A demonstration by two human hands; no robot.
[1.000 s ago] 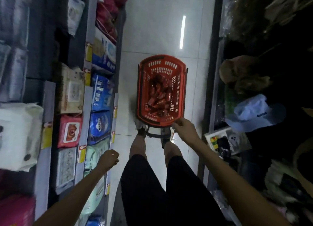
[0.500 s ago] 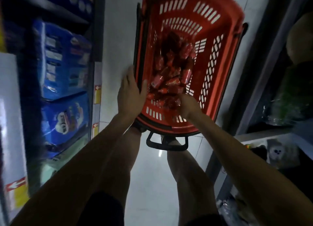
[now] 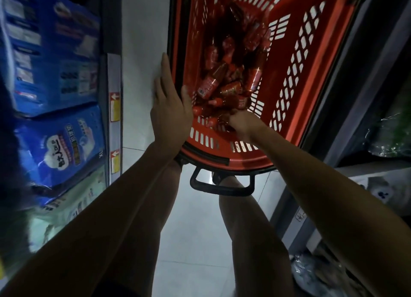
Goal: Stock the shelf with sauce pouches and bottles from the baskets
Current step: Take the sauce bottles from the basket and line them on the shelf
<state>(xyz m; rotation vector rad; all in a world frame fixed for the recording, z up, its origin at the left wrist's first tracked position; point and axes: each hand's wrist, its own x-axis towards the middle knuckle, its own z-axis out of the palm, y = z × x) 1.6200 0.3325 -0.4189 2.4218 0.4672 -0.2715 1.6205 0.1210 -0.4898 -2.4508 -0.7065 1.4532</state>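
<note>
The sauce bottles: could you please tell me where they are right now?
In the head view, the sauce bottles lie heaped inside the red basket, upper centre, just ahead of the right hand; the left hand is at its left rim.

Left hand (image 3: 171, 109): fingers lying straight and together, thumb spreading apart, back of the hand facing up.
Left forearm: bare, reaching forward from lower left.
Right hand (image 3: 243, 124): knuckles facing up, fingers curling downward; whether it is gripping anything is unclear.
Right forearm: bare, reaching forward from lower right.
</note>
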